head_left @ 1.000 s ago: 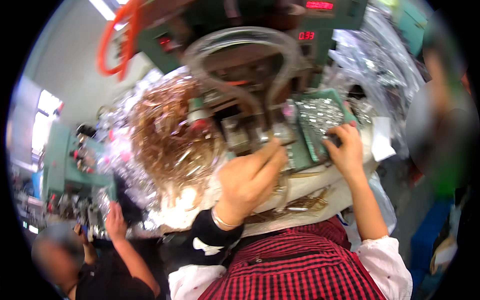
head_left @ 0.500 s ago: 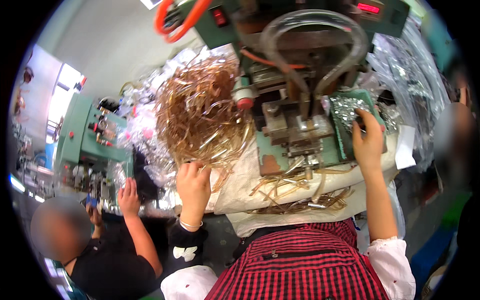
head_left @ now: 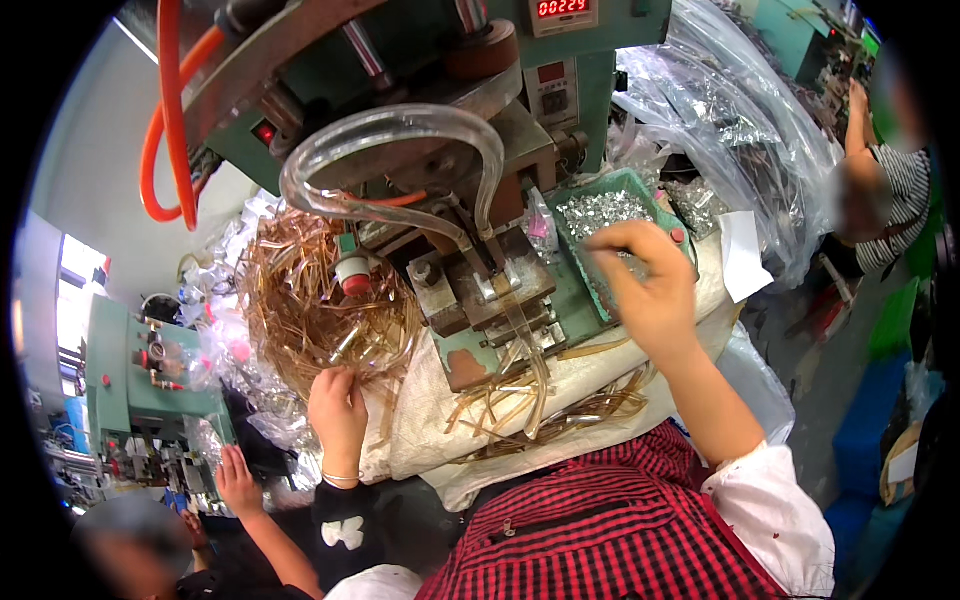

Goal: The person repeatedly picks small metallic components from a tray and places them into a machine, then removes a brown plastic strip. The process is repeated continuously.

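Both my left hand (head_left: 338, 412) and my right hand (head_left: 655, 298) curl their fingers, the left at the near edge of the brown strips (head_left: 300, 305), the right over the silver pieces (head_left: 605, 213) in the green tray (head_left: 641, 187); whether either grips anything, I cannot tell. I judge that pile and tray sit there for easy reach. Beyond and between them stands the machine (head_left: 525, 160) with its clear tube (head_left: 390, 122); its red button (head_left: 354, 276) juts out beyond my left.
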The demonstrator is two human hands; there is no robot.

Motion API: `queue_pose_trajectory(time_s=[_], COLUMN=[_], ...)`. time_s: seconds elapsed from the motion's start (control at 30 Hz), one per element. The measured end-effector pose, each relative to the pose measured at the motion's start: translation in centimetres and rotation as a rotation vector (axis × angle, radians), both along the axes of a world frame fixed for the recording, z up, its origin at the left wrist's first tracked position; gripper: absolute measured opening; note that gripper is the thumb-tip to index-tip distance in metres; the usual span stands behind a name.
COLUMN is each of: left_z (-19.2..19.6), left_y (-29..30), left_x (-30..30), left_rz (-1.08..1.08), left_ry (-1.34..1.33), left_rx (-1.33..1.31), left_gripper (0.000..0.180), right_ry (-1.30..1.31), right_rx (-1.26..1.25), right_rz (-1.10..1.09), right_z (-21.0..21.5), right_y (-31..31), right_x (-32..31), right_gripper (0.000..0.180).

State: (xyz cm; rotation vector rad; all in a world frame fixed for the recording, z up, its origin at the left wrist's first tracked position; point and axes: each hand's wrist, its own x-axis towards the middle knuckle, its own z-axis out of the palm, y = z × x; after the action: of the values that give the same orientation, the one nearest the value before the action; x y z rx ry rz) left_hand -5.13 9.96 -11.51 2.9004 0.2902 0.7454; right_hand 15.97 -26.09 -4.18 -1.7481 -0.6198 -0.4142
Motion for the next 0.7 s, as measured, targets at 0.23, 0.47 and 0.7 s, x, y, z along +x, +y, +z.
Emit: queue_pose_trajectory(time_s=[0.23, 0.47, 0.7], left_z=[5.8, 14.0, 14.8], left_y=[-6.2, -11.3, -12.4], left_x=[2.3, 8.2, 9.8], left_rz=[0.065, -0.399, -0.262], left_ry=[-0.539, -0.789, -0.802], left_rx=[-1.063, -0.538, -0.716], left_gripper=[0.008, 0.017, 0.012], right_ry=[0.341, 0.724, 0.622], right_rx=[0.394, 0.664, 0.497], right_rz=[0.268, 0.39, 0.314], right_z=[-0.3, 1.5, 1.8], right_y=[7.6, 8.1, 8.0], right_x=[-1.2, -3.1, -3.1], right_gripper=[0.034, 0.043, 0.041])
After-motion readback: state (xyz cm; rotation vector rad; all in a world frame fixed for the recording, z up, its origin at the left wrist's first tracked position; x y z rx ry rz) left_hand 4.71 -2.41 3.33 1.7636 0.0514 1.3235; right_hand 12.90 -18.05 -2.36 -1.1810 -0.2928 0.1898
